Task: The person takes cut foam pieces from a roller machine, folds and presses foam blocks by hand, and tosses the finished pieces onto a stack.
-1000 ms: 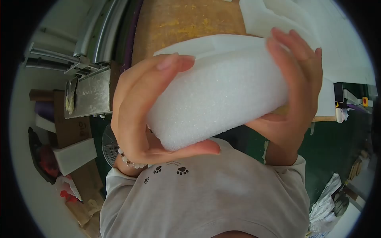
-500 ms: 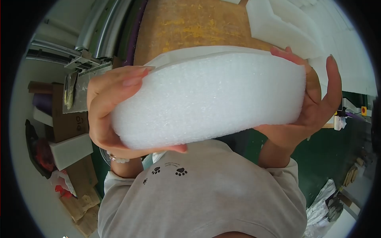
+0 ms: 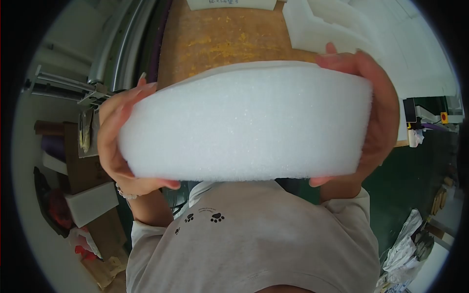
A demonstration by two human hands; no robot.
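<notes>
A thick white foam block (image 3: 244,124) fills the middle of the view, held up in front of my chest with a broad side facing me. My left hand (image 3: 117,139) grips its left end, fingers over the top edge and thumb beneath. At the right end, my right hand (image 3: 378,115) wraps round the block, its fingertips on the top edge and its thumb under the lower corner. The block's far side is hidden.
Beyond the block lies a worn wooden tabletop (image 3: 224,36), with a hollowed white foam piece (image 3: 322,29) and a marked white piece (image 3: 232,4) on it. Metal rollers (image 3: 119,53) stand at the left. Cardboard (image 3: 105,234) lies at the lower left.
The block has turned to lie more level, its broad side now facing me. My left hand has moved left to its end, and my right thumb now shows under the lower right corner.
</notes>
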